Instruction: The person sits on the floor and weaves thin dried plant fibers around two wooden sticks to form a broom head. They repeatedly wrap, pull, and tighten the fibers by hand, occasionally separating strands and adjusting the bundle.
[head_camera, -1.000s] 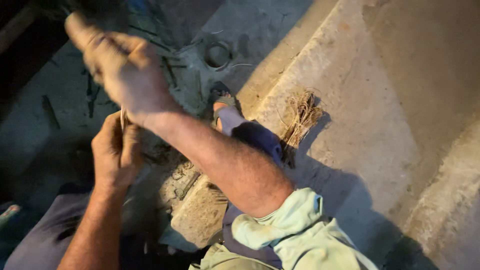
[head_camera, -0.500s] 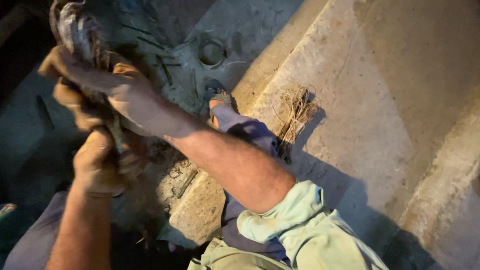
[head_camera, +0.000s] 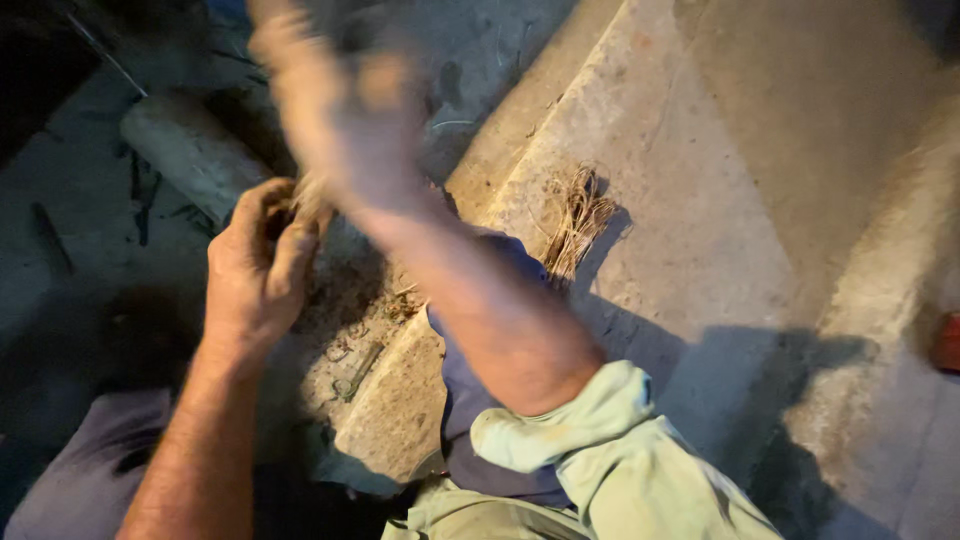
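Head view — left hand (head_camera: 255, 265) with fingers curled tight, pinching a small tuft of dry straw-coloured fibres (head_camera: 305, 200) at its thumb. Right hand (head_camera: 340, 100) raised above it, motion-blurred; whether its fingers are apart or together, cannot tell. Loose fibre bundle (head_camera: 575, 220) lies on concrete step (head_camera: 720, 200), well apart — pale log (head_camera: 185, 150) beyond.

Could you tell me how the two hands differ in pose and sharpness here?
The left hand is low, sharp and curled, pinching something thin; what it is cannot be told. The right hand is raised above it, motion-blurred, its grip unreadable. Both are bare and sit over the grey concrete floor.
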